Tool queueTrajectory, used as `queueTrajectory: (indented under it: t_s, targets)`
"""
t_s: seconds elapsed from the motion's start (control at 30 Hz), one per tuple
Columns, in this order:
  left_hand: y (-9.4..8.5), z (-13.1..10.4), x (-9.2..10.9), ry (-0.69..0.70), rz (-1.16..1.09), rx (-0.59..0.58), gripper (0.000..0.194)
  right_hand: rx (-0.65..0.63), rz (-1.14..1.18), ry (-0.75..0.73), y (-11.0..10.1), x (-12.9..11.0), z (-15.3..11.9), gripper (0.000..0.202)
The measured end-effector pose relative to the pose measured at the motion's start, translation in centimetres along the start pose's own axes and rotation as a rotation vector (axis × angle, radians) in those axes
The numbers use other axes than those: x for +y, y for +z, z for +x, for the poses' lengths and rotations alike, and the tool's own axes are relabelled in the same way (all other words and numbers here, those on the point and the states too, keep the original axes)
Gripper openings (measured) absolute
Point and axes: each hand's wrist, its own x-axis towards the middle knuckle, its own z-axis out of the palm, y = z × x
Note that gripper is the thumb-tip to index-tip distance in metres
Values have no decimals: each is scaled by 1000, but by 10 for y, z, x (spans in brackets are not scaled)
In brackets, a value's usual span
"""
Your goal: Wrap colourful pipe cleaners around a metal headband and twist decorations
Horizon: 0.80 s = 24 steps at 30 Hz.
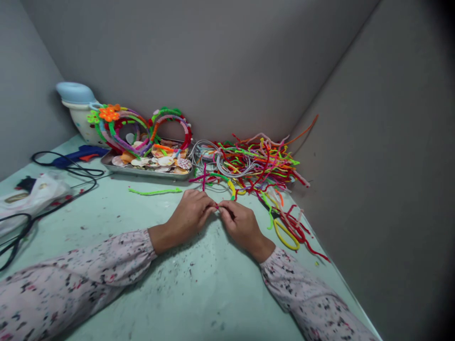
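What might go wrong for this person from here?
The left hand and right hand pinch a small, mostly hidden reddish piece, which might slip loose. Beyond them, fuzzy stems lie jumbled with a wire coil; pulling one free could drag others along.

Looks like a craft workspace, judging by fuzzy wires [267,163] heaped near the far right corner of the counter [199,293], plus wrapped hoops [187,130] and a tray [152,174] of shells [165,161] by its far edge.
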Motion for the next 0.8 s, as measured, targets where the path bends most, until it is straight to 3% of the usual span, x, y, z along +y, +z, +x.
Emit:
queueTrajectory:
  t_s: [0.8]
  targets:
    - [-2,0,2,7,19,-27,25,6,18,19,-2,-4,1,18]
